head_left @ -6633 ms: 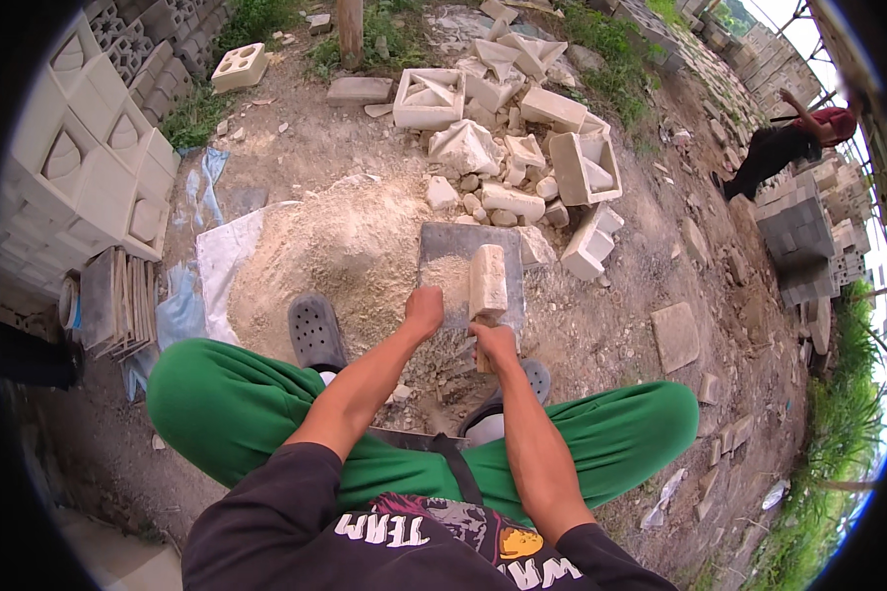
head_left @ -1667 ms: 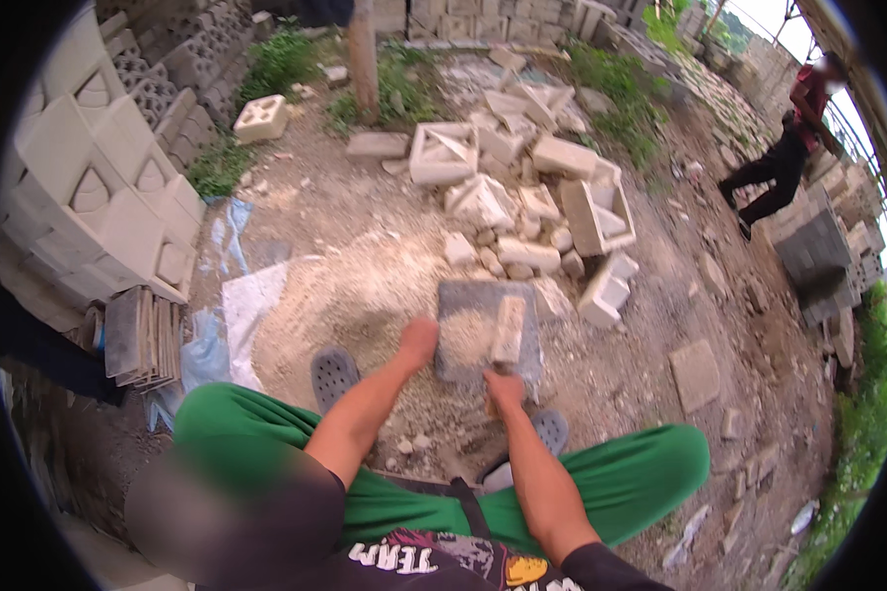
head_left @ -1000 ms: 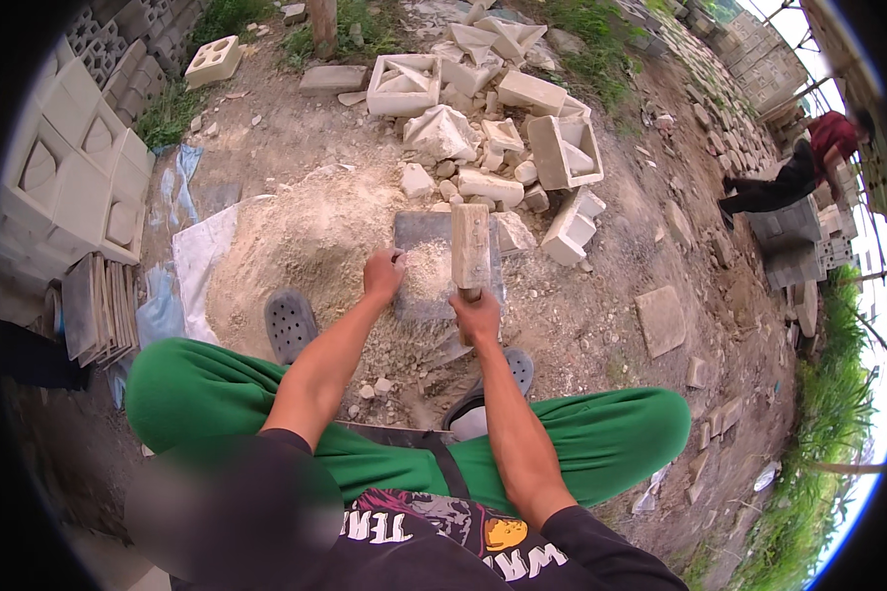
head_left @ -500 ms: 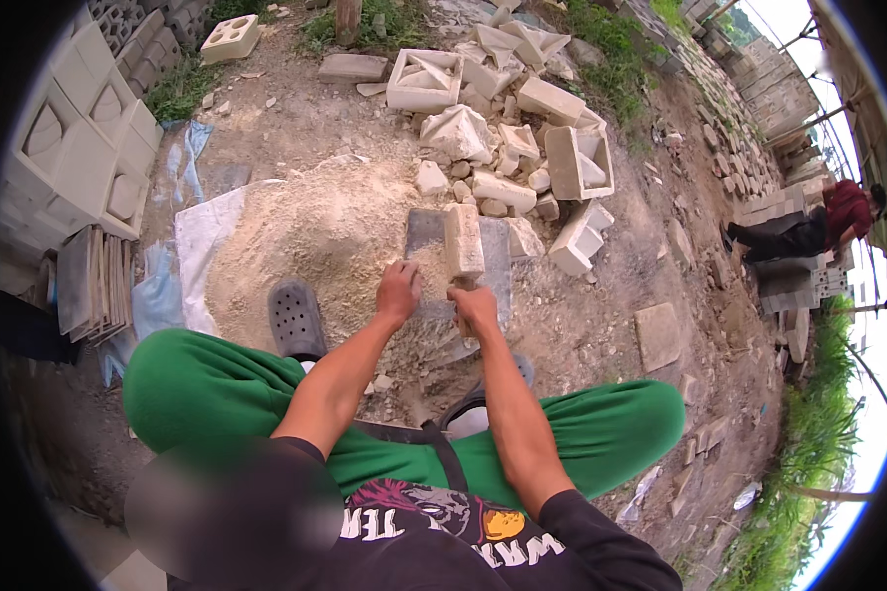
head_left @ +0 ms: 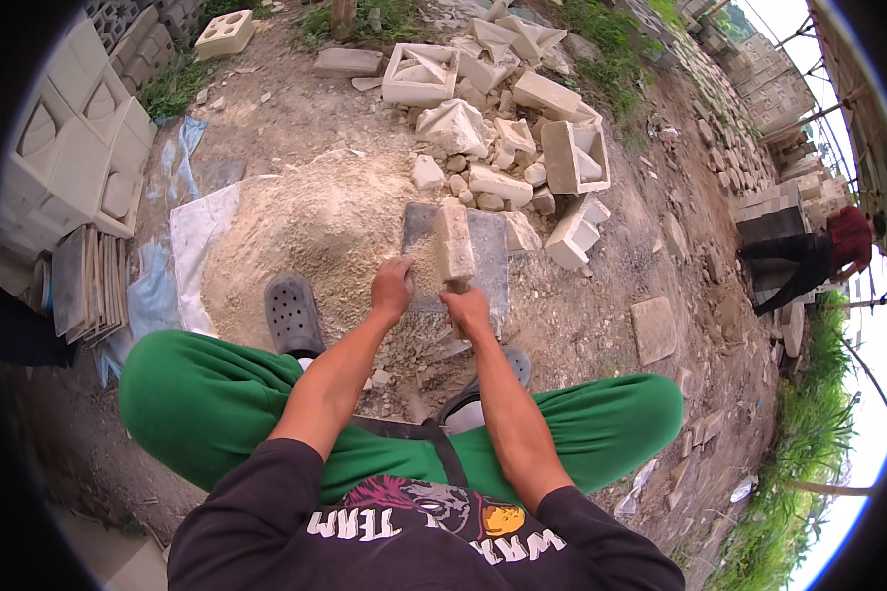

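My right hand [head_left: 466,309] is closed around the short handle of a dusty, block-headed mallet [head_left: 454,243]. The mallet's pale head is over a flat dark grey slab [head_left: 487,258] on the ground in front of me. Pale crumbs lie on the left part of that slab. At its left edge is my left hand [head_left: 392,286], its fingers partly spread beside the crumbs and holding nothing I can see. A broad heap of pale crushed grit [head_left: 306,222] spreads to the left of the slab.
Broken pale blocks [head_left: 493,148] are piled beyond the slab. Stacked moulded blocks [head_left: 84,123] and thin upright boards [head_left: 91,286] stand at left. White sheeting [head_left: 195,251] edges the grit heap. A flat square slab [head_left: 652,331] lies at right; another person [head_left: 823,251] is farther off.
The mallet has shifted slightly left over the slab, and more of its handle shows below the head. My left hand stays by the slab's edge. The distant person has changed posture.
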Demonstrator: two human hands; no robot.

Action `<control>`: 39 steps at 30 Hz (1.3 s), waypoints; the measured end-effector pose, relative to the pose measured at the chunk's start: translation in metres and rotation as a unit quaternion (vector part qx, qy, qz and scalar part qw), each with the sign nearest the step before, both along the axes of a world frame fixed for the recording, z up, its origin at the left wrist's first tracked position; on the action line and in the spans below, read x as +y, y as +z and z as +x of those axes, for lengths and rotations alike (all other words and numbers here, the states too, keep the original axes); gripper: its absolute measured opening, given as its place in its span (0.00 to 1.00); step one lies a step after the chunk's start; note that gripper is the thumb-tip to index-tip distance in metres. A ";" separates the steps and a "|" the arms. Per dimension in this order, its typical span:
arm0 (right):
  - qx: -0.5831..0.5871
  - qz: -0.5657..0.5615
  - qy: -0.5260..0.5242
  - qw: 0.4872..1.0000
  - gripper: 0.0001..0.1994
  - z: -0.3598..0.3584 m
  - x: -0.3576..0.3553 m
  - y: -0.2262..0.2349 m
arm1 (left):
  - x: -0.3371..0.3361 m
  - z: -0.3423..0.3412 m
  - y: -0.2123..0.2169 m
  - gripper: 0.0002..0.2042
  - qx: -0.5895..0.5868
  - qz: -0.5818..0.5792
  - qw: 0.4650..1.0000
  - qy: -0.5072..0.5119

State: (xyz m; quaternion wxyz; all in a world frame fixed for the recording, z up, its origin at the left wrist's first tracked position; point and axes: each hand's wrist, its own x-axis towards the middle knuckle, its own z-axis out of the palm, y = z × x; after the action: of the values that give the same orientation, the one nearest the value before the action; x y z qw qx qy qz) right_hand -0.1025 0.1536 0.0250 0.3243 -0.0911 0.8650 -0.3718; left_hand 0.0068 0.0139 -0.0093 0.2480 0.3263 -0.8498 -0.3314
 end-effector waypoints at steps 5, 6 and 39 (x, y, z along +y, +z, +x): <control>0.037 -0.093 0.003 0.995 0.17 0.019 0.010 -0.007 | -0.002 0.004 0.000 0.12 0.008 0.034 0.999 0.031; 0.057 -0.058 0.044 0.996 0.17 0.023 0.010 -0.009 | -0.001 0.004 0.002 0.12 0.007 0.035 0.999 0.031; -0.022 -0.062 -0.132 0.989 0.16 0.000 0.024 -0.016 | 0.028 0.024 -0.005 0.20 -0.009 -0.125 0.992 -0.022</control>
State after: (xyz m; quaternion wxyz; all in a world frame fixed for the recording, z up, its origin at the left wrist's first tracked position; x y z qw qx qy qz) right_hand -0.1025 0.1776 0.0093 0.2854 0.0123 0.8370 -0.4667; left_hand 0.0307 0.0418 -0.0144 0.2718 0.2769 -0.8939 -0.2246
